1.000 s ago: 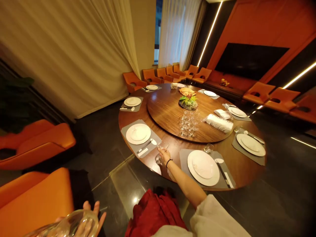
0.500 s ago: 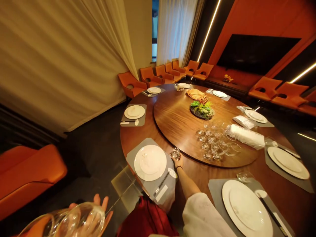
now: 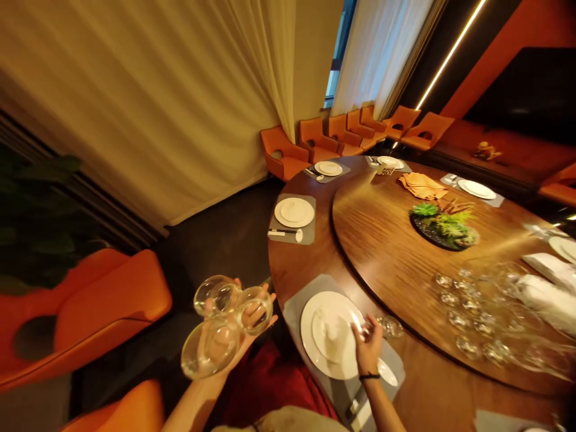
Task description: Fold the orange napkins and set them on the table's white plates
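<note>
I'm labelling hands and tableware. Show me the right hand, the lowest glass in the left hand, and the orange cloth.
Right hand [image 3: 369, 346]: head view, middle of the hand.
Lowest glass [image 3: 210, 348]: head view, on its bowl.
Orange cloth [image 3: 423, 186]: head view, on its folds.

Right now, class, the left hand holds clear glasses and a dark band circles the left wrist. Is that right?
Not quite: the dark band is on the wrist of the right hand, not the left, as the head view shows. The rest stands: the left hand holds clear glasses.
</note>
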The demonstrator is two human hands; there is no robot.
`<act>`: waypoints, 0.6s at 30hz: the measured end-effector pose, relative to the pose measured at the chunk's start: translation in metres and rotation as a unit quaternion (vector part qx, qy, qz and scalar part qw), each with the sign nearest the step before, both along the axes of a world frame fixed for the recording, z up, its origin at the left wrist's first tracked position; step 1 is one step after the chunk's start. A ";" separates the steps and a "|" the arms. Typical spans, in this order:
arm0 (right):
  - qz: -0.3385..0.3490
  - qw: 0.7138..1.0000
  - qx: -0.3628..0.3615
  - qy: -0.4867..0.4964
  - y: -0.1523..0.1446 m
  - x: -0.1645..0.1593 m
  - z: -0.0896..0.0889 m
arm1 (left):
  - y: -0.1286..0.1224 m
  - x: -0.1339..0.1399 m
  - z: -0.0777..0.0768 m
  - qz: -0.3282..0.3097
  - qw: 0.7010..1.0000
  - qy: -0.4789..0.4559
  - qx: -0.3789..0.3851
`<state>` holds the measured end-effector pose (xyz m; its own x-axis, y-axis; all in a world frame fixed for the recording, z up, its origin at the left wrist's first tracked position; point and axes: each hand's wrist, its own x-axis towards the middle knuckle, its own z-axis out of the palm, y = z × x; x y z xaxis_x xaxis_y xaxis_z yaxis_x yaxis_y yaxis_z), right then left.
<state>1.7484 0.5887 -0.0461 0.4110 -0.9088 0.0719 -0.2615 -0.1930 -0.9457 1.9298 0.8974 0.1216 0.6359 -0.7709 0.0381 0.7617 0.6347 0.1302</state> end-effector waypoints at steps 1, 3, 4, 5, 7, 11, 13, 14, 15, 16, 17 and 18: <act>0.098 0.994 0.030 -0.038 0.037 0.032 0.025 | 0.004 0.021 0.001 -0.009 1.000 -0.009 0.002; 0.284 0.952 0.068 -0.095 0.105 0.098 0.073 | 0.011 0.060 0.002 -0.035 0.999 -0.026 -0.002; 0.345 0.929 0.073 -0.112 0.133 0.130 0.095 | 0.014 0.079 0.003 -0.050 0.998 -0.030 -0.005; 0.376 0.916 0.069 -0.125 0.155 0.159 0.113 | 0.017 0.097 0.004 -0.068 0.997 -0.032 -0.006; 0.394 0.908 0.044 -0.135 0.186 0.209 0.138 | 0.022 0.131 0.003 -0.098 0.995 -0.031 -0.001; 0.358 0.924 0.029 -0.129 0.205 0.275 0.149 | 0.024 0.188 -0.002 -0.126 0.992 -0.021 0.009; 0.353 0.919 0.088 -0.153 0.202 0.300 0.146 | 0.019 0.215 -0.005 -0.135 0.991 -0.004 0.011; 0.353 0.908 0.136 -0.178 0.197 0.313 0.142 | 0.015 0.229 -0.007 -0.139 0.990 0.004 0.011; 0.346 0.896 0.186 -0.209 0.187 0.326 0.137 | 0.011 0.243 -0.010 -0.147 0.989 0.008 0.007; 0.328 0.885 0.229 -0.238 0.173 0.339 0.130 | 0.005 0.258 -0.014 -0.158 0.987 0.006 -0.002; 0.297 0.882 0.256 -0.261 0.154 0.352 0.120 | 0.000 0.274 -0.019 -0.170 0.985 0.001 -0.016; 0.254 0.890 0.265 -0.272 0.130 0.366 0.108 | -0.006 0.291 -0.025 -0.180 0.983 -0.006 -0.033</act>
